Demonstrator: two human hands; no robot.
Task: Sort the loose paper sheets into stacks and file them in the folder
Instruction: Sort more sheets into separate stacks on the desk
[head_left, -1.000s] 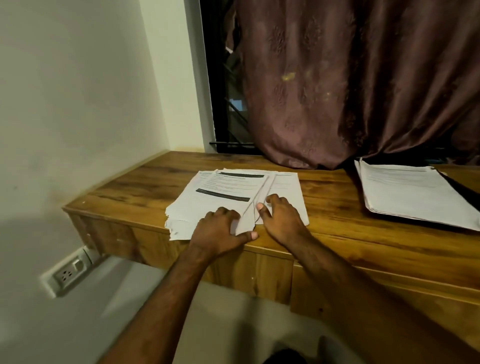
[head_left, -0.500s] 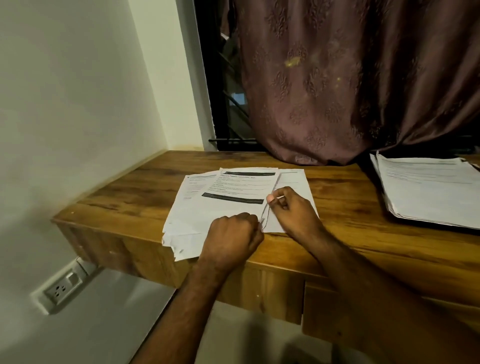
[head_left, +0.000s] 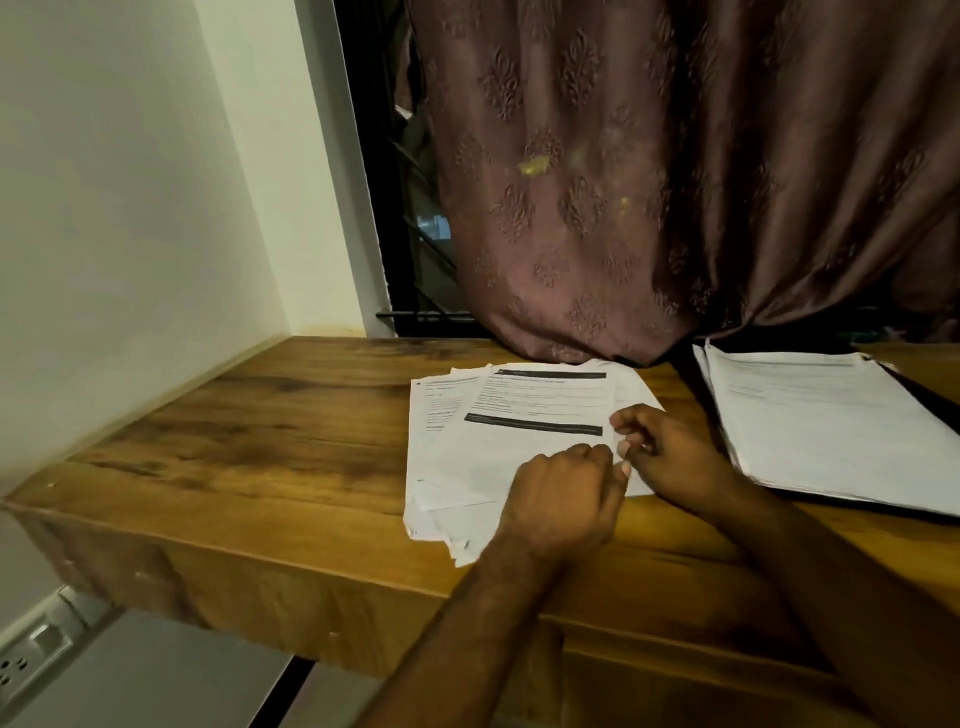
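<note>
A patterned maroon curtain (head_left: 649, 171) hangs behind the wooden desk (head_left: 270, 431), its hem just behind the loose paper sheets (head_left: 498, 447), and a wall socket (head_left: 31, 657) sits low on the left. A second paper stack (head_left: 826, 421) lies on a dark folder (head_left: 930, 400) to the right. The printed, uneven sheets overhang the desk's front edge; the left hand (head_left: 563, 504) rests curled on them, the right hand (head_left: 670, 452) pinches their right edge.

**Hidden and cut-off regions**

Printed text on the top sheet (head_left: 540, 410) is too blurred to read. The hands (head_left: 613, 467) cover that sheet's near right corner. The second stack (head_left: 831, 421) and counter (head_left: 260, 431) run past the right edge.
</note>
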